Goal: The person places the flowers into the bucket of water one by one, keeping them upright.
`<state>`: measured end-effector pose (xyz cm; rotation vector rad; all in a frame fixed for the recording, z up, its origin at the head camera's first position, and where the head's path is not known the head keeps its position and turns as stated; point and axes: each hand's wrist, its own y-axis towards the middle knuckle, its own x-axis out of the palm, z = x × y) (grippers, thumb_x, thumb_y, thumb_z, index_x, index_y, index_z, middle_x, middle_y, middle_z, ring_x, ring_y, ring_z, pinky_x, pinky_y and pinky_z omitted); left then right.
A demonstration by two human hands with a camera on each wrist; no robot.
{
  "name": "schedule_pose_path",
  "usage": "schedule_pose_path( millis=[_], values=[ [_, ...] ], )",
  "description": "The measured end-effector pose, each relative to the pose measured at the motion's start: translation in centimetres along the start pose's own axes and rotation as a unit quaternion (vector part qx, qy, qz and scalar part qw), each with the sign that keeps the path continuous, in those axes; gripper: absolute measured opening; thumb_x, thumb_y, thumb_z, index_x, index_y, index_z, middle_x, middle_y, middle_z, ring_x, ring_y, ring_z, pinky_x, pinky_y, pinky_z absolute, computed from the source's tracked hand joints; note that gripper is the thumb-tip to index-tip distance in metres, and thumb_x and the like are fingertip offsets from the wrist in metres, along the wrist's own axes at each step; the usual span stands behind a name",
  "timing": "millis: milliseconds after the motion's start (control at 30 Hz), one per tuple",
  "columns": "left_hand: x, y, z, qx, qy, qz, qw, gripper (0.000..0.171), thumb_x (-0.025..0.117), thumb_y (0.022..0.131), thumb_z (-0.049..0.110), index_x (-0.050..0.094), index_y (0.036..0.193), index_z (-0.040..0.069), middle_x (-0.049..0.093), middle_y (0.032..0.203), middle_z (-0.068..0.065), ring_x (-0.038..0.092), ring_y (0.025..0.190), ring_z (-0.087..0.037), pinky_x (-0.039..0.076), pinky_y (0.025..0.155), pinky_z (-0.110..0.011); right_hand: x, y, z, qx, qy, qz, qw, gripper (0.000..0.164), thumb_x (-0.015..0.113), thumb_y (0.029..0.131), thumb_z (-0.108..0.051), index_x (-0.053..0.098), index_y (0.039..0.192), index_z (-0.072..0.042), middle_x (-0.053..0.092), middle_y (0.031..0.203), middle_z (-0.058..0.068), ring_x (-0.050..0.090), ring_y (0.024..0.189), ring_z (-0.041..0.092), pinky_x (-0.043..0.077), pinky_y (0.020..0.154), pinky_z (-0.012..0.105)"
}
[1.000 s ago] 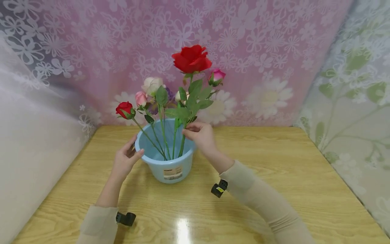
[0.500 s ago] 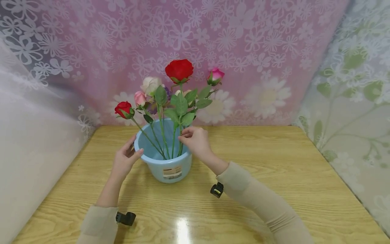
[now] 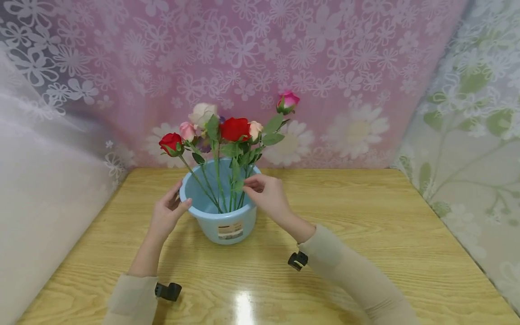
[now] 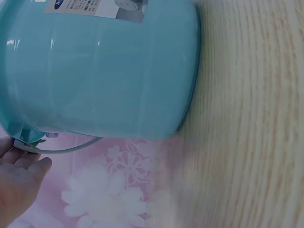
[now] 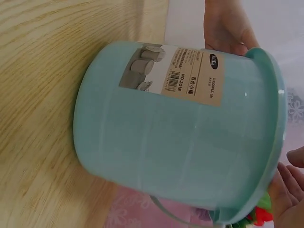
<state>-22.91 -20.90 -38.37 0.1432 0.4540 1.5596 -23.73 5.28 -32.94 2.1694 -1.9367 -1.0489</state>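
A light blue bucket (image 3: pixel 227 228) with a paper label stands upright on the table, several artificial roses leaning in it. My left hand (image 3: pixel 164 214) holds its left rim, the thumb over the edge and the fingers outside. In the left wrist view, those fingers lie by the bucket's handle (image 4: pixel 71 149). With thumb and fingers, my right hand (image 3: pixel 268 196) pinches the large red rose (image 3: pixel 234 130) low at its stem and leaves, over the bucket's right side. Around it stand a small red rose (image 3: pixel 171 144), a white rose (image 3: pixel 203 115) and a magenta rosebud (image 3: pixel 288 102).
The wooden table (image 3: pixel 365 225) extends around the bucket, its back edge close to a pink floral curtain (image 3: pixel 325 67). Pale fabric hangs at both sides. Black wrist cameras (image 3: pixel 298 261) sit at both sleeves.
The large red rose has come down and slightly left, its bloom now level with the other flowers. My right hand stays near the right rim, slightly lower; my left hand has kept its place.
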Motion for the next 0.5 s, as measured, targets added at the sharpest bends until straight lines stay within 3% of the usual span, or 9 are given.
schedule_pose_path(
  millis=[133,267,400,500],
  values=[
    [-0.1,-0.2,0.4,0.013,0.061,0.008,0.998,0.059,0.062,0.083,0.011,0.035,0.132,-0.005,0.036,0.135,-0.019,0.03,0.124,-0.029,0.025,0.102,-0.045,-1.8,-1.4,0.2,-0.023,-0.008,-0.001,1.0,0.013,0.062,0.082,-0.007,0.065,0.092,0.001,0.066,0.087,0.01,0.062,0.078,0.018,0.053,0.068,0.025],
    [-0.5,-0.4,1.7,0.053,0.144,0.032,0.9876,0.056,0.066,0.079,0.011,0.043,0.127,-0.007,0.039,0.131,-0.022,0.032,0.122,-0.034,0.027,0.1,-0.05,-4.0,-2.6,0.7,-0.025,-0.065,-0.004,0.998,0.017,0.06,0.084,-0.011,0.065,0.097,0.0,0.064,0.095,0.013,0.06,0.087,0.021,0.053,0.074,0.033],
    [-0.3,-0.5,3.6,0.086,0.233,0.035,0.9681,0.054,0.068,0.078,0.014,0.047,0.124,-0.006,0.043,0.128,-0.021,0.036,0.119,-0.036,0.031,0.097,-0.052,-6.6,-3.6,1.5,-0.018,-0.121,0.0,0.992,0.022,0.059,0.085,-0.014,0.064,0.101,0.0,0.063,0.1,0.013,0.059,0.093,0.024,0.051,0.078,0.036],
    [0.4,-0.5,5.3,0.075,0.306,-0.023,0.9487,0.059,0.063,0.082,0.029,0.043,0.128,-0.003,0.039,0.132,-0.019,0.034,0.121,-0.037,0.029,0.096,-0.055,-8.5,-4.2,1.8,-0.011,-0.153,0.005,0.988,0.024,0.059,0.085,-0.015,0.062,0.104,0.001,0.061,0.103,0.015,0.057,0.095,0.027,0.05,0.079,0.039]
  ],
)
